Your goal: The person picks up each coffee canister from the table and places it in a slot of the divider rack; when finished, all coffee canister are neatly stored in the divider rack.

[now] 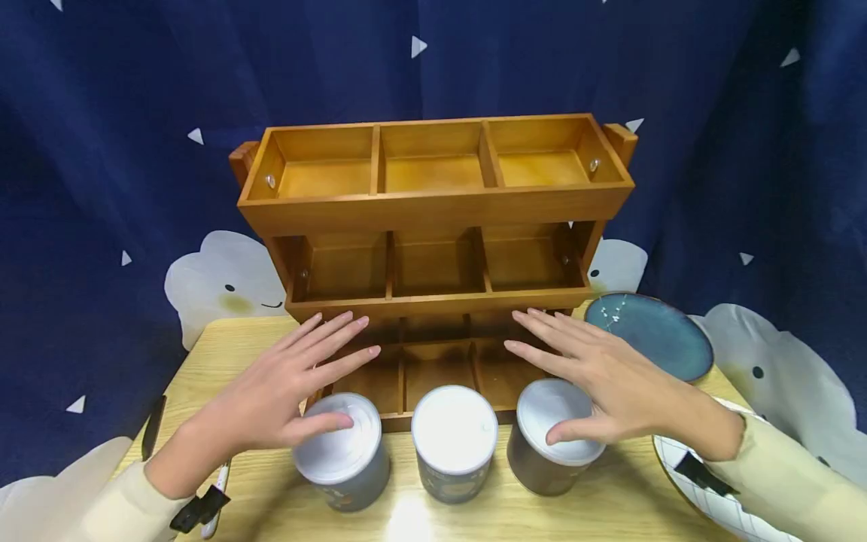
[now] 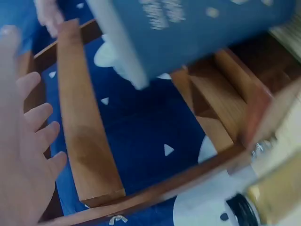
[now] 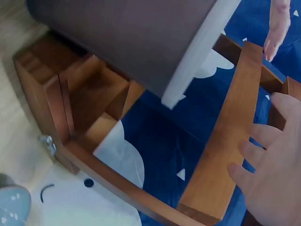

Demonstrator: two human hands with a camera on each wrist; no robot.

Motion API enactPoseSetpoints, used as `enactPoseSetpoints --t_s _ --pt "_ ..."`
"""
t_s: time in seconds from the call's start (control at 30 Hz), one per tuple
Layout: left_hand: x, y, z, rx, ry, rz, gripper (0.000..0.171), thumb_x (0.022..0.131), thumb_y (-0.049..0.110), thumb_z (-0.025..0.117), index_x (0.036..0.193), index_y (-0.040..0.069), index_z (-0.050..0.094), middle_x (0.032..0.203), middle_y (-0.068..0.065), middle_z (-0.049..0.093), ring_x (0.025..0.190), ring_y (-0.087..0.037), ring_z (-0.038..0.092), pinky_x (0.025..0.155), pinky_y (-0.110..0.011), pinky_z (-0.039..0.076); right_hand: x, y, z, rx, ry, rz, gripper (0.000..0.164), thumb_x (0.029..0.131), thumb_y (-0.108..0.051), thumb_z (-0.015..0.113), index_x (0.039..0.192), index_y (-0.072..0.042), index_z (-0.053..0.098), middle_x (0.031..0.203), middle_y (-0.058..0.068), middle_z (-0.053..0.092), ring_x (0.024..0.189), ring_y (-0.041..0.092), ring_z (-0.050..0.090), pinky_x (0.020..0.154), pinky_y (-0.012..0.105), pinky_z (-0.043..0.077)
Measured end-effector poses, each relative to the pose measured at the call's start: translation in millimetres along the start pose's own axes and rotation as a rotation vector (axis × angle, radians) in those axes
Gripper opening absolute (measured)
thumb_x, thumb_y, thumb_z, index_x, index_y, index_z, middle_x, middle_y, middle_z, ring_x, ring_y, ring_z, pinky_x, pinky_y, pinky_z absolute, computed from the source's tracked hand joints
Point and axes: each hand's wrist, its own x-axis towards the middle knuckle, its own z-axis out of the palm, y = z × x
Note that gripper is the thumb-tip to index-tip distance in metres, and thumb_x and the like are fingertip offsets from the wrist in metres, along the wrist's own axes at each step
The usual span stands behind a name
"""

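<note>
A wooden three-tier rack (image 1: 433,207) stands in the head view, its trays divided into compartments. In front of it sit a left canister (image 1: 339,440), a middle canister (image 1: 455,436) and a right canister (image 1: 552,452), all with pale lids. My left hand (image 1: 291,384) hovers over the left canister, fingers spread and holding nothing. Likewise spread, my right hand (image 1: 596,376) is over the right canister and grips nothing. Whether either thumb touches a lid, I cannot tell. A blue-grey canister (image 2: 197,37) fills the top of the left wrist view; a brown canister (image 3: 127,37) appears in the right wrist view.
A blue plate (image 1: 650,335) lies right of the rack. Nearer is a white plate (image 1: 677,459) with dark lines, partly under the right forearm. A dark, thin object (image 1: 153,427) and a white stick-like object (image 1: 218,493) lie on the wooden table (image 1: 237,354) at left. Behind hangs a navy curtain (image 1: 433,68).
</note>
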Motion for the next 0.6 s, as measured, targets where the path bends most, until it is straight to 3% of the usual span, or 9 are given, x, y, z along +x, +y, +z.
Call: enactPoseSetpoints --t_s 0.07,0.13,0.27,0.37,0.43,0.47,0.53,0.6 --pt "7.8 -1.9 -2.3 -0.105 0.141 -0.017 0.053 0.089 0.043 0.064 0.131 0.012 0.058 0.141 -0.012 0.051 0.132 -0.034 0.045 0.118 -0.037 0.025 -4 -1 3 0.025 -0.021 0.004 0.097 0.071 -0.078 0.058 0.144 -0.017 0.043 0.154 0.011 0.033 0.137 0.035 0.039 0.117 0.036 0.018" --pt "16.5 -4.0 -7.3 -0.215 0.336 -0.065 0.035 0.085 0.023 0.071 0.115 0.005 0.067 0.122 -0.013 0.064 0.12 -0.031 0.054 0.11 -0.033 0.036 -8 -2 8 0.041 -0.047 0.001 0.097 0.069 -0.079 0.059 0.143 -0.02 0.044 0.153 0.007 0.034 0.135 0.033 0.041 0.113 0.036 0.024" --pt "26.4 -8.5 -23.0 -0.427 0.738 -0.284 0.013 0.082 -0.007 0.063 0.094 -0.012 0.064 0.093 -0.01 0.067 0.095 -0.017 0.061 0.09 -0.024 0.047 -16 -6 17 0.077 -0.095 0.0 0.101 0.062 -0.081 0.063 0.143 -0.023 0.045 0.151 0.007 0.038 0.133 0.028 0.045 0.103 0.038 0.036" --pt "24.0 -22.7 -30.7 -0.567 0.918 -0.466 0.015 0.088 -0.01 0.054 0.102 -0.014 0.056 0.096 -0.006 0.06 0.092 -0.015 0.058 0.082 -0.021 0.046 -22 -10 22 0.09 -0.127 0.034 0.107 0.057 -0.083 0.065 0.143 -0.024 0.043 0.15 0.007 0.04 0.131 0.025 0.047 0.098 0.041 0.043" --pt "19.9 -38.5 -32.0 -0.635 0.943 -0.575 0.021 0.094 -0.004 0.05 0.115 -0.007 0.052 0.105 -0.003 0.057 0.101 -0.018 0.056 0.086 -0.019 0.045 -25 -12 24 0.097 -0.141 0.058 0.108 0.056 -0.084 0.065 0.144 -0.025 0.043 0.148 0.007 0.042 0.13 0.025 0.048 0.095 0.043 0.045" --pt "18.2 -46.6 -32.3 -0.656 0.918 -0.629 0.026 0.096 0.0 0.048 0.122 -0.002 0.05 0.111 -0.003 0.055 0.107 -0.018 0.054 0.089 -0.018 0.044 -27 -13 24 0.1 -0.149 0.074 0.108 0.056 -0.084 0.065 0.144 -0.026 0.042 0.148 0.007 0.042 0.129 0.024 0.048 0.094 0.044 0.046" --pt "16.9 -60.6 -31.9 -0.682 0.825 -0.726 0.034 0.101 0.011 0.044 0.135 0.007 0.042 0.125 -0.004 0.048 0.12 -0.019 0.048 0.1 -0.018 0.042 -30 -13 25 0.107 -0.16 0.098 0.107 0.057 -0.084 0.065 0.144 -0.026 0.041 0.147 0.005 0.043 0.127 0.021 0.049 0.091 0.042 0.048" --pt "18.3 -69.8 -31.1 -0.732 0.722 -0.781 0.041 0.103 0.021 0.04 0.143 0.014 0.035 0.139 -0.005 0.041 0.131 -0.019 0.041 0.11 -0.022 0.036 -34 -13 27 0.119 -0.165 0.118 0.107 0.057 -0.083 0.066 0.145 -0.027 0.041 0.145 0.003 0.044 0.124 0.019 0.051 0.087 0.039 0.049"
